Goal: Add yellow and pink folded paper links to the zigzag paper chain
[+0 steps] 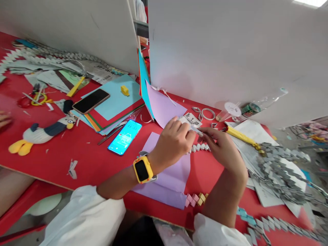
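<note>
Above the middle of the red table, my left hand [175, 141] is closed with curled fingers on a narrow strip of paper [195, 130]. My right hand [221, 145] pinches the other end of that strip between thumb and fingers. Part of the strip is hidden by my left fingers. Just below both hands lies a zigzag chain of folded grey-white paper [201, 147], partly covered by them. A purple sheet [166, 182] lies under my left forearm, and a pink and yellow stretch of folded chain [196, 199] sticks out past its corner. A printed paper piece [191, 119] lies just behind my fingers.
Left of my hands are a lit phone [125, 137], tweezers [112, 133], coloured paper [115, 102] with a dark phone [91, 101], a plush bird [46, 133] and scissors [38, 97]. Coiled grey chain [280, 174] lies right. White partitions [230, 51] stand behind. Another person's hand [4, 119] shows far left.
</note>
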Motion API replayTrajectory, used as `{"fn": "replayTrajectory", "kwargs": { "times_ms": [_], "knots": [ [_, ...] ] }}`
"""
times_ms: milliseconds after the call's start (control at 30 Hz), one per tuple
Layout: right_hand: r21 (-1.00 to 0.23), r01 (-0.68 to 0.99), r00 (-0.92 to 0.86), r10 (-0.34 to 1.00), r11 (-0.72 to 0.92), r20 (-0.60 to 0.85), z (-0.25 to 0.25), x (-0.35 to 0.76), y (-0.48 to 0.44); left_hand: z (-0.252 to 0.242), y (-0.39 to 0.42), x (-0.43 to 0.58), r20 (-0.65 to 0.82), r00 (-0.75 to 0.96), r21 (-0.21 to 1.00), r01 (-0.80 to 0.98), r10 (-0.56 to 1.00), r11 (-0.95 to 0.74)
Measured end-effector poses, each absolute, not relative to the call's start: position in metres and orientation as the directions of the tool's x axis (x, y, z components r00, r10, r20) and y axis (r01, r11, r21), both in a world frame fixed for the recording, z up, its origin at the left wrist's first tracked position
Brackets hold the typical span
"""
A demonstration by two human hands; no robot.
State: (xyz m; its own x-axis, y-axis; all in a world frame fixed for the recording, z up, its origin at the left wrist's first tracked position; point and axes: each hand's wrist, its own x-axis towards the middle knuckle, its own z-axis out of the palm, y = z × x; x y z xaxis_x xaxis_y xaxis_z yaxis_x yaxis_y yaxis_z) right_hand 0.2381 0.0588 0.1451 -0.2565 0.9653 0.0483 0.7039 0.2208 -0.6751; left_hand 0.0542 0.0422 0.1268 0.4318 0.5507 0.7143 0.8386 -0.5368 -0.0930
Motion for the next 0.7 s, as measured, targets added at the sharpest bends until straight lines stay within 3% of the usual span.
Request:
{"fn": "replayTrajectory", "kwargs": {
  "times_ms": [167,433,700],
  "knots": [
    [-0.726,0.665,-0.159,0.983,0.174,0.091,0.144,0.244,0.061,0.125,0.045,0.053,0.695,0.386,-0.029,0.858,0.607,-0.513],
    [-0.875,0.472,0.038,0.989,0.109,0.144,0.14,0.243,0.064,0.122,0.044,0.056,0.71,0.412,-0.081,0.853,0.571,-0.515],
    [-0.878,0.438,0.185,0.936,0.193,0.299,0.144,0.231,0.058,0.123,0.039,0.063,0.748,0.397,-0.049,0.833,0.532,-0.552]
  ]
}}
